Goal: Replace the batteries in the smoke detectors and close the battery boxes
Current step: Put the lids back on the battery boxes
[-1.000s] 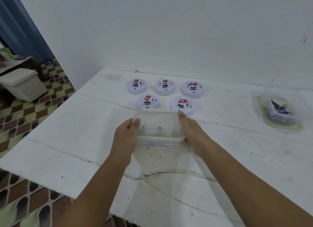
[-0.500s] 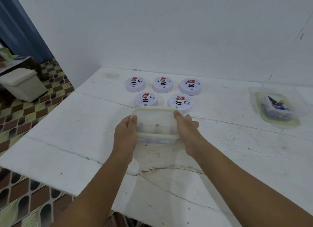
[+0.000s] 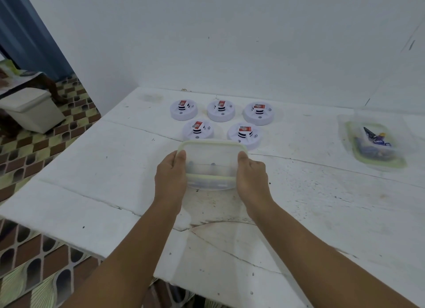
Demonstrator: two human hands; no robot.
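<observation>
A clear plastic box with a pale green-rimmed lid (image 3: 211,160) sits on the white table (image 3: 299,192) in front of me. My left hand (image 3: 171,176) grips its left side, thumb on the lid. On the opposite side my right hand (image 3: 251,174) grips it the same way. Small dark shapes show dimly through the lid. Behind the box lie several round white smoke detectors (image 3: 221,111) in two rows, each with a red battery standing in its middle.
A second clear box (image 3: 377,146), lid off, holds blue and yellow items at the table's right. The white wall stands close behind the detectors. The table's left edge drops to a patterned floor with a white bin (image 3: 32,110).
Both hands keep their hold on the box. My right thumb now lies on the lid and the fingers are tucked down the side. The view has tilted slightly.
</observation>
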